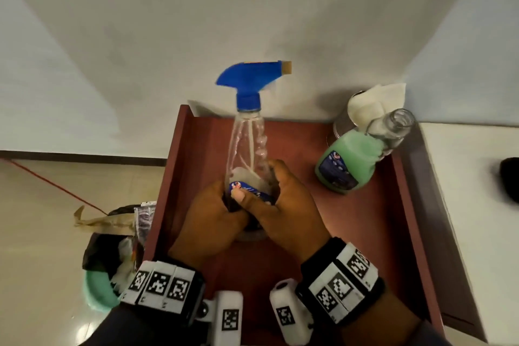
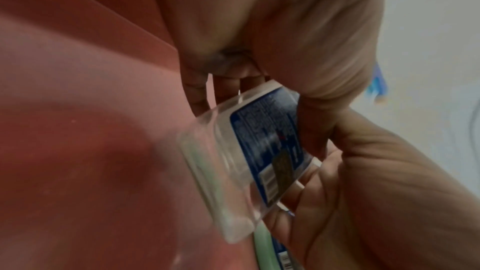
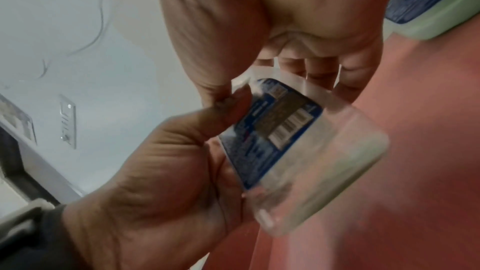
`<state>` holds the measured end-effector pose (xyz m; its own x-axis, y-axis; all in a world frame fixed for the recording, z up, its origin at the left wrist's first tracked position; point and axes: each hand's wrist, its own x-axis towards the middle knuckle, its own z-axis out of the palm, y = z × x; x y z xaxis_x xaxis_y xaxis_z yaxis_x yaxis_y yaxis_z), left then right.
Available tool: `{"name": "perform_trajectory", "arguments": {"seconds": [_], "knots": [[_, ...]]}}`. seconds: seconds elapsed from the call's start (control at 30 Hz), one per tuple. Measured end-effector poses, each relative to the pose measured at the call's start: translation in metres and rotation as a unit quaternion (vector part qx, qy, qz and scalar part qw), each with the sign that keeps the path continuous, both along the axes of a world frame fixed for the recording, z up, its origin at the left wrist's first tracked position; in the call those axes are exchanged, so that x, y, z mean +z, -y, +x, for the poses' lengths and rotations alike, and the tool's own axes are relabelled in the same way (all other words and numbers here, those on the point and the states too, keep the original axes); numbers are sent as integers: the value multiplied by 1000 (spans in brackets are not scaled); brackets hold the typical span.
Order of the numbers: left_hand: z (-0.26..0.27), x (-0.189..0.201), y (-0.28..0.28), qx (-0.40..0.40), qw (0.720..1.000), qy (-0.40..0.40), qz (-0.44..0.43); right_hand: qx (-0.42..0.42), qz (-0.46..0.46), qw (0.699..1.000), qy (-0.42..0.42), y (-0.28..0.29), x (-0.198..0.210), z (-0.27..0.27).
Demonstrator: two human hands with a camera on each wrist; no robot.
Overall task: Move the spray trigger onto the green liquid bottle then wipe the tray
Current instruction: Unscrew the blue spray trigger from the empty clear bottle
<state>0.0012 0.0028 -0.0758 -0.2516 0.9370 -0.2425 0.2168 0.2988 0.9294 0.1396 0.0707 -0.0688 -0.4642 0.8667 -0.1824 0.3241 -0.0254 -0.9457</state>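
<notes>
A clear, empty spray bottle [image 1: 247, 143] carries the blue spray trigger [image 1: 252, 76] on its neck, with the nozzle pointing right. Both hands grip its lower, blue-labelled body over the red-brown tray [image 1: 365, 233]. My left hand [image 1: 216, 211] wraps the left side and my right hand [image 1: 289, 196] the right, its thumb across the label. The wrist views show the bottle [image 2: 233, 161] [image 3: 311, 151] tilted, its base off the tray floor. The green liquid bottle [image 1: 351, 163] [image 3: 441, 7] stands at the tray's back right with its neck open and uncapped.
A metal cup holding white tissue [image 1: 373, 101] stands behind the green bottle. A white wall rises just behind the tray. On the floor to the left is a green bin with a black bag [image 1: 106, 261]. A dark object [image 1: 508, 180] lies on the white surface at right.
</notes>
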Motion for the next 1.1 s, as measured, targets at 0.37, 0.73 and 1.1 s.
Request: {"name": "perform_trajectory", "arguments": {"seconds": [0.37, 0.73, 1.1], "knots": [[51, 71, 58, 36, 958, 284, -2, -22, 31, 999, 30, 79, 47, 60], [49, 55, 54, -10, 989, 147, 12, -114, -100, 986, -76, 77, 48, 81], [34, 66, 46, -204, 940, -272, 36, -205, -145, 948, -198, 43, 42, 84]]}}
